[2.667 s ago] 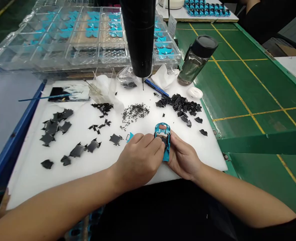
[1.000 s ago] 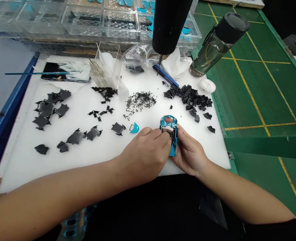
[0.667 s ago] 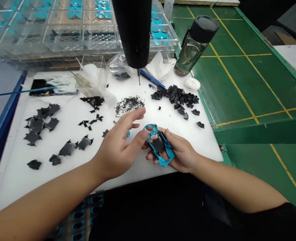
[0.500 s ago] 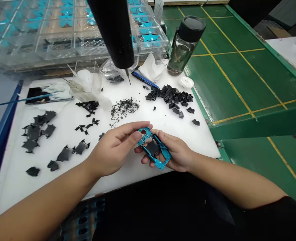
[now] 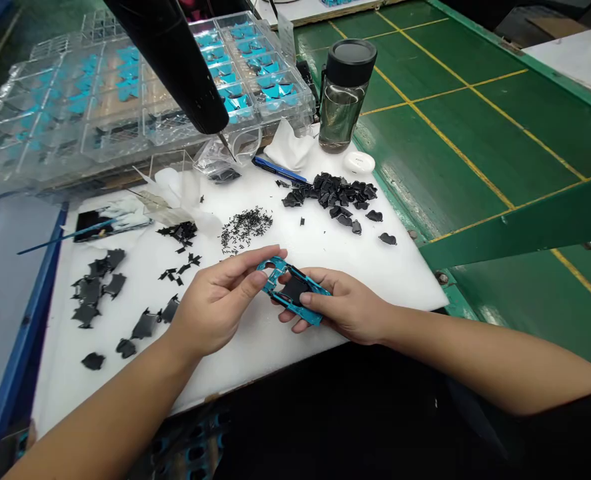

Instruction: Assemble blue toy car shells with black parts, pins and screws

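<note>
Both my hands hold a small metallic-blue toy car body [image 5: 291,291] with a black insert, just above the white foam mat [image 5: 295,347]. My right hand [image 5: 343,311] cradles it from below, thumb on its rear edge. My left hand [image 5: 220,300] pinches its front end between thumb and forefinger. The car body lies tilted, underside up.
A black electric screwdriver [image 5: 175,63] hangs over the mat. On the mat lie a heap of tiny black screws [image 5: 245,225], piles of black plastic parts [image 5: 335,195] and flat black pieces [image 5: 98,287]. Clear part trays [image 5: 105,100] and a water bottle [image 5: 343,93] stand behind; green table to the right.
My left hand lifted off, opened, then came back and pinched the car body's front. The car body was turned from upright to lying flat in my right hand. The camera view swung.
</note>
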